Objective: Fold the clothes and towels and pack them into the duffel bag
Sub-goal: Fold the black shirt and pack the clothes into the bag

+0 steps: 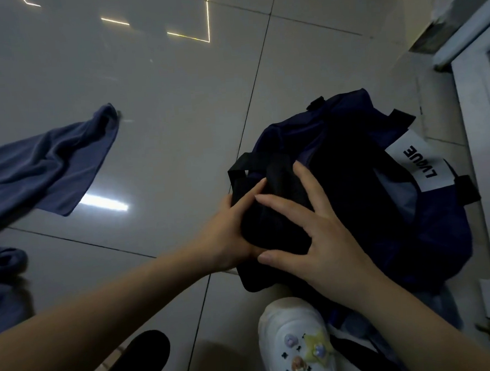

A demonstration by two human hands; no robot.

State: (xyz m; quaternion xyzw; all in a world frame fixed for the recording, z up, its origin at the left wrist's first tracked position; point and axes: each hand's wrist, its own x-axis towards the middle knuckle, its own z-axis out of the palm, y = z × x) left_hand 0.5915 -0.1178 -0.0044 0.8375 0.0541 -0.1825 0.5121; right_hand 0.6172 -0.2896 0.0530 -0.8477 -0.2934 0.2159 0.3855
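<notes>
A navy duffel bag (430, 231) with a white label lies open on the tiled floor at the right. A folded black garment (280, 212) sits at the bag's near-left mouth, partly inside it. My left hand (226, 232) holds the bundle's left side, fingers lying over its top. My right hand (312, 232) presses on it from above with fingers spread and the thumb along its near edge. A blue towel (42, 166) lies spread on the floor at the left.
More blue cloth (2, 269) is bunched at the far left edge. A white clog with charms (299, 342) and a black shoe tip (145, 355) are near the bottom. A white door frame (475, 131) runs along the right.
</notes>
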